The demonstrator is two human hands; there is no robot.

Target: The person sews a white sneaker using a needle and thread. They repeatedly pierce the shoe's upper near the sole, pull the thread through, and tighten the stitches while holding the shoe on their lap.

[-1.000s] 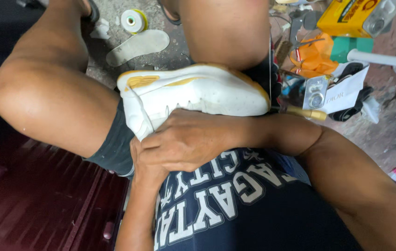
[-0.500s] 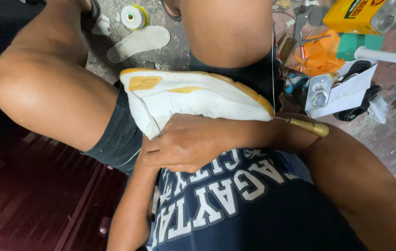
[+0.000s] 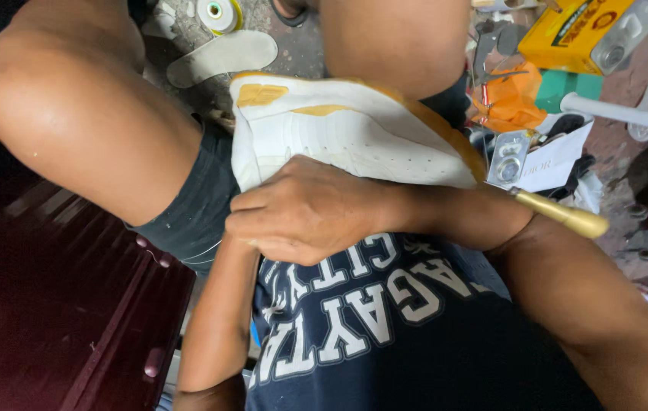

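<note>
My right hand (image 3: 305,209) lies across my lap, fingers curled shut over the near edge of the shoe (image 3: 354,129), knuckles up. It presses the shoe against my belly. My right forearm runs in from the right side, over my shirt (image 3: 385,320).

My left hand is hidden beneath the right one; only the left forearm (image 3: 217,320) shows, rising from the bottom edge to meet it. I cannot tell whether that hand is open or closed, nor what it touches.

The shoe is white with yellow patches and a yellow edge along the sole. It rests on its side between my thighs, heel end toward my left knee (image 3: 57,99), toe end toward the right.

A brass-coloured handle (image 3: 560,215) sticks out past my right forearm, pointing right and slightly down. Its working end is covered by the arm, so where it ends I cannot tell.

On the ground beyond the shoe: a loose insole (image 3: 221,55), pale, flat, and a tape roll (image 3: 217,11) just above it. To the right, a clutter: a yellow box (image 3: 568,38), an orange bag (image 3: 510,103), a white pipe (image 3: 617,112), a clear blister pack (image 3: 508,156) on a white card.

A dark red case (image 3: 57,304) sits at my left, touching my thigh.
</note>
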